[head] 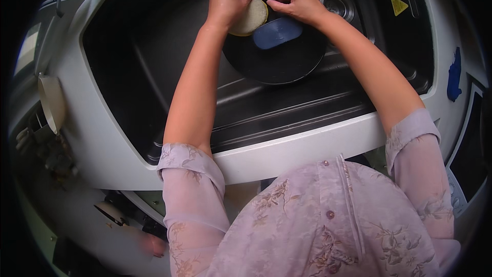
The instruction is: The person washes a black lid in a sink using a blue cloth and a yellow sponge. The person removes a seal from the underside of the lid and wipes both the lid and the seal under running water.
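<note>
In the upper middle of the head view, my left hand (230, 3) grips a round, pale scrubbing sponge (251, 18) with a yellow edge. My right hand (294, 0) is just to its right, its thumb and fingers around a small dark part beside the sponge's yellow edge; what that part is cannot be made out. Below both hands a round black pan or lid (276, 63) lies in a dark sink (169, 42). A blue oval object (278, 33) is over the black round surface, close under the sponge and my right hand.
A drain strainer (337, 4) is right of my right hand. The sink has a white rim (292, 150). On the right counter lies a blue cloth or glove (454, 75), near a black-topped appliance (469, 142). A cream bowl or pan (52, 102) stands at the left.
</note>
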`<action>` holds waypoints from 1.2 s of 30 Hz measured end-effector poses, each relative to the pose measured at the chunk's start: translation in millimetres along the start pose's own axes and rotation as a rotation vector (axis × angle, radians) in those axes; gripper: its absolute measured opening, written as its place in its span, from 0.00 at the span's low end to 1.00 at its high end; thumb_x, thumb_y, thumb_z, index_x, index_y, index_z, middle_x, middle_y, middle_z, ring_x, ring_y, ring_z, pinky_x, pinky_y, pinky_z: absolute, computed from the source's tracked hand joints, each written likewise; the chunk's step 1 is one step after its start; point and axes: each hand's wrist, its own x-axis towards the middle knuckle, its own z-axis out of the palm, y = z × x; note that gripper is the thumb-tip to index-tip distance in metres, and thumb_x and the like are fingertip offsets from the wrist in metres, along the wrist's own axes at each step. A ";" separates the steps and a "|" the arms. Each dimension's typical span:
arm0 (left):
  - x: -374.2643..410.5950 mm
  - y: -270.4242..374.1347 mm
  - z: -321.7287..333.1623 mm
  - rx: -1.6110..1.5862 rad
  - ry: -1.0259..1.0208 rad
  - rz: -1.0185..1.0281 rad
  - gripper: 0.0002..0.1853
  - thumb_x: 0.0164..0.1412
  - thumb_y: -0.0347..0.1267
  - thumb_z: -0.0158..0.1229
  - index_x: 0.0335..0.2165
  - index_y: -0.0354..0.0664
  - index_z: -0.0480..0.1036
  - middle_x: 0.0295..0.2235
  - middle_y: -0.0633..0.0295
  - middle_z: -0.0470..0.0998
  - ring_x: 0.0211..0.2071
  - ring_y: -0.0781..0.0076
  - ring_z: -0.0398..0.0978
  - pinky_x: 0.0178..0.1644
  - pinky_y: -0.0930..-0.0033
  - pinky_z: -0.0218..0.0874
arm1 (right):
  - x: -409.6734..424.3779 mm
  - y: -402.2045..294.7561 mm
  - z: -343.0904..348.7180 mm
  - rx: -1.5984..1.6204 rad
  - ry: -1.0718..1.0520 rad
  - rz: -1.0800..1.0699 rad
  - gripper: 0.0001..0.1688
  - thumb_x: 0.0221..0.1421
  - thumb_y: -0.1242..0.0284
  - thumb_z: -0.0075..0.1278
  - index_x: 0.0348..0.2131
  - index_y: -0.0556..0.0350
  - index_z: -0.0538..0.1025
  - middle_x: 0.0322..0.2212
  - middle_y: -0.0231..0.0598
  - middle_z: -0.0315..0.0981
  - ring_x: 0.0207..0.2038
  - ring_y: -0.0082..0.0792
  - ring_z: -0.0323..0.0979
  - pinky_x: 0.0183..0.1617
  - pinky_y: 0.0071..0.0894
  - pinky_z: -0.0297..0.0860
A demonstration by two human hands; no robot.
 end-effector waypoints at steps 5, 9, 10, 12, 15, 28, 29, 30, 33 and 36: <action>-12.4 1.3 -7.4 -0.101 -0.356 0.072 0.11 0.38 0.31 0.60 0.27 0.42 0.73 0.24 0.54 0.74 0.30 0.60 0.72 0.36 0.68 0.62 | -9.9 12.7 -10.2 -0.025 -0.002 0.026 0.20 0.46 0.70 0.50 0.43 0.43 0.70 0.38 0.32 0.63 0.34 0.24 0.67 0.42 0.20 0.65; -4.6 -11.7 -19.8 -0.127 -0.050 -0.108 0.12 0.38 0.33 0.61 0.27 0.42 0.74 0.24 0.56 0.75 0.28 0.63 0.73 0.34 0.69 0.64 | -6.4 3.7 -2.9 0.008 0.019 0.053 0.20 0.46 0.70 0.49 0.43 0.43 0.70 0.36 0.32 0.64 0.35 0.23 0.67 0.41 0.20 0.65; -2.1 -11.6 -15.2 -0.176 0.048 -0.100 0.13 0.39 0.34 0.61 0.27 0.41 0.74 0.24 0.56 0.75 0.27 0.63 0.74 0.32 0.69 0.64 | -5.3 2.8 -1.8 0.005 0.018 0.052 0.20 0.46 0.70 0.49 0.43 0.44 0.70 0.36 0.32 0.65 0.35 0.23 0.68 0.41 0.20 0.65; -4.8 -3.4 0.9 -0.073 0.035 0.014 0.12 0.42 0.32 0.59 0.29 0.39 0.73 0.24 0.57 0.75 0.26 0.71 0.74 0.32 0.73 0.63 | -4.2 3.1 -1.5 -0.001 0.018 0.052 0.20 0.46 0.71 0.49 0.43 0.44 0.70 0.35 0.32 0.65 0.35 0.23 0.68 0.40 0.20 0.65; -14.6 4.7 0.2 -0.004 -0.139 0.139 0.10 0.43 0.32 0.58 0.28 0.42 0.73 0.27 0.58 0.75 0.31 0.67 0.72 0.37 0.70 0.61 | -8.4 7.9 -4.1 0.005 0.040 0.061 0.20 0.46 0.70 0.49 0.43 0.46 0.70 0.36 0.33 0.65 0.34 0.22 0.68 0.40 0.19 0.65; -72.9 4.2 -28.4 0.258 -0.159 -0.022 0.44 0.32 0.43 0.65 0.51 0.51 0.55 0.50 0.45 0.54 0.50 0.49 0.57 0.50 0.59 0.54 | -1.9 -2.0 -8.5 0.088 -0.056 0.119 0.21 0.46 0.73 0.47 0.44 0.48 0.69 0.39 0.33 0.66 0.37 0.23 0.65 0.44 0.21 0.62; -72.4 3.4 -30.5 0.256 -0.179 -0.053 0.44 0.32 0.42 0.65 0.50 0.51 0.56 0.49 0.46 0.55 0.49 0.50 0.58 0.50 0.60 0.55 | -1.1 -4.7 -8.1 0.064 -0.060 0.121 0.21 0.46 0.73 0.47 0.43 0.48 0.69 0.39 0.33 0.66 0.37 0.23 0.65 0.43 0.21 0.62; -69.0 2.9 -33.0 0.229 -0.223 -0.056 0.43 0.32 0.40 0.65 0.50 0.51 0.57 0.48 0.47 0.56 0.48 0.51 0.59 0.49 0.60 0.56 | 0.6 -7.4 -10.0 0.036 -0.058 0.123 0.20 0.46 0.74 0.47 0.43 0.47 0.69 0.38 0.33 0.67 0.37 0.23 0.65 0.43 0.21 0.63; -62.7 2.7 -40.8 0.195 -0.345 -0.042 0.40 0.30 0.36 0.65 0.48 0.51 0.59 0.46 0.50 0.59 0.46 0.54 0.61 0.48 0.62 0.57 | 3.3 -4.4 -10.8 -0.061 -0.057 0.069 0.19 0.46 0.77 0.46 0.41 0.47 0.71 0.37 0.33 0.67 0.36 0.24 0.66 0.42 0.21 0.63; -68.8 8.6 -49.9 0.235 -0.443 -0.008 0.38 0.29 0.35 0.65 0.46 0.50 0.61 0.44 0.52 0.61 0.46 0.56 0.62 0.47 0.63 0.58 | 4.2 0.2 -9.6 -0.115 -0.039 0.043 0.18 0.45 0.79 0.45 0.39 0.47 0.72 0.35 0.33 0.68 0.35 0.26 0.67 0.41 0.21 0.64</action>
